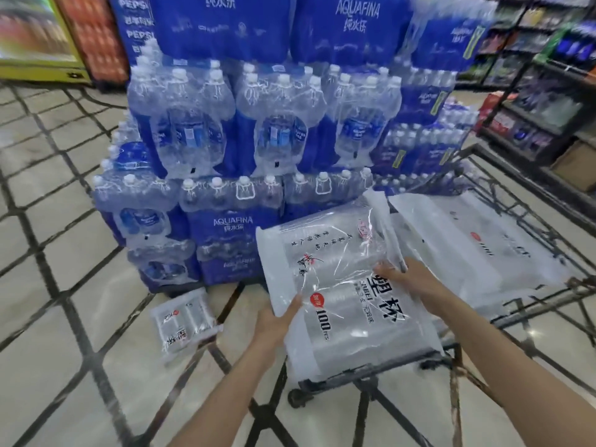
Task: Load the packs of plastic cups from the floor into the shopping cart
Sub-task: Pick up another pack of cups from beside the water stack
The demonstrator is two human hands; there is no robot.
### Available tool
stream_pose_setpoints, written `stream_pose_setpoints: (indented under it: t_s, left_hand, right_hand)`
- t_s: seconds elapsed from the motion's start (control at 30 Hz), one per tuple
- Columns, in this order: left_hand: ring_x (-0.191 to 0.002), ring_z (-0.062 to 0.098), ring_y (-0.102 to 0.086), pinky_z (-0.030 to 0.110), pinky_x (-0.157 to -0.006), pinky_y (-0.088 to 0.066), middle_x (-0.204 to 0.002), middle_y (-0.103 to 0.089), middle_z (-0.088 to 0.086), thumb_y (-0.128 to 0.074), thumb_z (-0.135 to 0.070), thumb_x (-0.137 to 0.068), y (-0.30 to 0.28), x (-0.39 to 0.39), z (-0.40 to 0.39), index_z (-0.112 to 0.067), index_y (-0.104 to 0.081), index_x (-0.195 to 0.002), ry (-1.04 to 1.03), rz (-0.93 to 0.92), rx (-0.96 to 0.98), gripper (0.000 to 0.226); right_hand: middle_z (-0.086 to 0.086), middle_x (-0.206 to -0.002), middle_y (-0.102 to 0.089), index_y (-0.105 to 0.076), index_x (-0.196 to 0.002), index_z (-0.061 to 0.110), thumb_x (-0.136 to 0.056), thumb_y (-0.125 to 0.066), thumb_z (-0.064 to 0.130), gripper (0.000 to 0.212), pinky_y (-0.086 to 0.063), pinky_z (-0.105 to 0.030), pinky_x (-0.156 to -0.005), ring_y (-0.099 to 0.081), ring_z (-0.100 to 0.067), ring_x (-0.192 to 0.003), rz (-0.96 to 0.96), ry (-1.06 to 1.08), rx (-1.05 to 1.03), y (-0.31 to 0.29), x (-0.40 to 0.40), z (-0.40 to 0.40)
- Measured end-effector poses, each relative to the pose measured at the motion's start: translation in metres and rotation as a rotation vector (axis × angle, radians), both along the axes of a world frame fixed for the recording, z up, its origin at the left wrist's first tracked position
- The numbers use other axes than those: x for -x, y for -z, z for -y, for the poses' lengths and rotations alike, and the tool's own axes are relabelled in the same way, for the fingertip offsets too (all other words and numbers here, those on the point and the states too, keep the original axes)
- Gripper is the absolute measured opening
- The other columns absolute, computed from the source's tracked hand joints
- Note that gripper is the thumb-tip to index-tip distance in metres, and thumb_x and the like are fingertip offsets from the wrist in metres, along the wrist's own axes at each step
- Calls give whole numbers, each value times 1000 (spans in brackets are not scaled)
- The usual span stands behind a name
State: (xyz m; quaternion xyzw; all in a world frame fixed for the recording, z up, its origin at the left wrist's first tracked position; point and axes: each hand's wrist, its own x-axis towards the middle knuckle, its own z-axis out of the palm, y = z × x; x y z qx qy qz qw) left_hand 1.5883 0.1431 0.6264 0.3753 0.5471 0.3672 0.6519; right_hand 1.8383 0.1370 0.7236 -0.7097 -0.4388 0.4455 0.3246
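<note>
Stacked water packs [245, 130] fill twelve o'clock of the tiled shop floor [58, 366], where one cup pack [185, 321] lies at nine o'clock. Left hand [274, 324] and right hand [409, 275] clamp opposite edges of the held pack [342, 291], hovering over the cart's near corner. I'd keep it flat and level, clear the shopping cart [577, 282] rim, then lay it beside the loaded pack [477, 240] at three o'clock.
</note>
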Motion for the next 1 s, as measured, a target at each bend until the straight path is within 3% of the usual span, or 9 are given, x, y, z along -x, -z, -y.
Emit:
stream_pose_setpoints:
  t_s: [0.07,0.13,0.2,0.33,0.47,0.57,0.67,0.83,1.0]
  left_hand:
    - [-88,8,-61,10,-61,-48,-101,-65,-5,-64,-31,-85,12,-19,-2,-17,-54,-117,0,-15,35,36]
    - [-100,16,-60,23,-77,-51,-114,-63,1,-64,-37,-83,29,-34,-3,-17,-49,-126,-10,-34,92,50]
    - [-105,20,-58,33,-90,-48,-118,-60,3,-63,-40,-83,42,-45,-5,-15,-47,-128,-32,-41,163,54]
    - [-100,18,-55,29,-83,-44,-111,-58,1,-61,-38,-86,61,-63,-11,-15,-49,-121,-28,-28,286,44]
    - [-115,22,-53,42,-97,-46,-131,-52,0,-66,-74,-56,141,-79,-29,-21,-41,-136,-40,-59,372,99]
    - [-120,23,-50,38,-100,-42,-135,-49,0,-64,-65,-69,129,-80,-37,-17,-44,-133,-10,-71,408,83]
    - [-116,24,-49,31,-90,-40,-128,-50,3,-56,-40,-88,107,-77,-41,-12,-43,-131,-35,-89,428,53]
    - [-133,29,-33,36,-106,-30,-147,-31,11,-52,-48,-88,119,-78,-46,-4,-19,-144,-94,-127,546,79]
    - [-116,32,-53,43,-99,-44,-129,-53,13,-71,-63,-56,136,-72,-51,-3,-40,-134,-61,-126,580,104]
  right_hand:
    - [-5,-124,-61,-48,-133,10,-72,-76,40,73,-47,-26,-84,-60,-18,-108,31,-17,-10,14,-17,-4]
    - [-9,-111,-70,-55,-125,4,-63,-79,49,80,-53,-29,-80,-69,-17,-91,46,-13,49,31,-31,-10]
    - [-9,-93,-73,-64,-106,-1,-68,-75,44,60,-53,-30,-68,-69,-19,-72,109,4,137,44,-39,-15]
    - [-11,-74,-64,-60,-90,12,-69,-70,52,46,-40,-29,-45,-46,-18,-49,216,-19,181,66,-50,-28]
    - [-2,-53,-48,-58,-80,9,-78,-69,41,34,-34,-19,-34,-36,-6,-32,285,-4,228,89,-59,-45]
    - [1,-53,-43,-48,-64,14,-75,-68,49,42,-36,-26,-46,-39,-10,-41,328,-35,219,111,-64,-57]
    - [2,-63,-52,-52,-77,15,-79,-68,44,33,-37,-22,-52,-49,-10,-57,373,-59,236,122,-54,-68]
    - [-12,-85,-65,-61,-95,-2,-78,-73,31,38,-47,-35,-75,-62,-30,-84,248,-4,241,138,-46,-82]
    - [-15,-92,-64,-58,-107,-10,-80,-71,21,43,-46,-32,-71,-59,-22,-78,135,-10,275,129,-54,-79]
